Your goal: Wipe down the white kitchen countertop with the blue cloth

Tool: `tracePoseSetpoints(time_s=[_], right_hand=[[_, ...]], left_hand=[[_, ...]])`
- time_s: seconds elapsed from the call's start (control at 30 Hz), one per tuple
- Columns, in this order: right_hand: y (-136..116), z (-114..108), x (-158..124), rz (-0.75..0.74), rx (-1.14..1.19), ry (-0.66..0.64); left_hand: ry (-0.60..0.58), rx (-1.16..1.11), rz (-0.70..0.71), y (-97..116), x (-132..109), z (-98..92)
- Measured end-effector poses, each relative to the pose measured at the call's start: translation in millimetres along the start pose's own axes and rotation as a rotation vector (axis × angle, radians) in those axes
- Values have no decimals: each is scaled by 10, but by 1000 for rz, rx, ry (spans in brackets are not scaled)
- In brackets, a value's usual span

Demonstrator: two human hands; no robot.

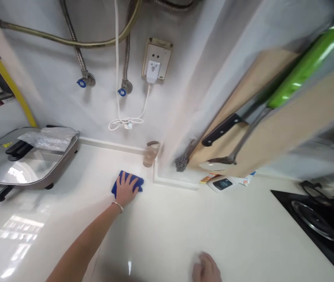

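Head view: blue cloth [139, 183] under left fingers [122, 180].

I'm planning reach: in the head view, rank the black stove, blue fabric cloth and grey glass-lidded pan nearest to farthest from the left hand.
From the left hand:
1. Blue fabric cloth, beneath it.
2. Grey glass-lidded pan, on its left.
3. Black stove, far right.

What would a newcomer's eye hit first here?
Probably the bright green handle at upper right, in front of a tan board. Next, the deep blue cloth under the left hand, left of centre on the white countertop. Then the glass-lidded pan at far left, with a clear plastic packet on its lid.
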State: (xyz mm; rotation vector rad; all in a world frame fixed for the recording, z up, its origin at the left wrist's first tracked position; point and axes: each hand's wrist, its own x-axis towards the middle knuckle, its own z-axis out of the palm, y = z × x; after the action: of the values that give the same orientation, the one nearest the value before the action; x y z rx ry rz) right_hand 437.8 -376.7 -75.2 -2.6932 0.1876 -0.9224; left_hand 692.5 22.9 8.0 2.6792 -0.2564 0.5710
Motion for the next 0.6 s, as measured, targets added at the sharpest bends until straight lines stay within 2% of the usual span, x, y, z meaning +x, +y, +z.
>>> tracePoseSetpoints(time_s=[0.13,0.33,0.47,0.6], right_hand=[[-123,9,4,16,28,39],[-323,-30,68,60,70,65],[-422,-73,121,105,118,67],[-364,-42,120,174,208,95]], left_hand=[[-38,-50,147,552,-465,31],[-217,-215,414,1253,-1060,20],[-377,-280,597,1620,-1202,38],[-500,-336,737,1867,-1179,74]])
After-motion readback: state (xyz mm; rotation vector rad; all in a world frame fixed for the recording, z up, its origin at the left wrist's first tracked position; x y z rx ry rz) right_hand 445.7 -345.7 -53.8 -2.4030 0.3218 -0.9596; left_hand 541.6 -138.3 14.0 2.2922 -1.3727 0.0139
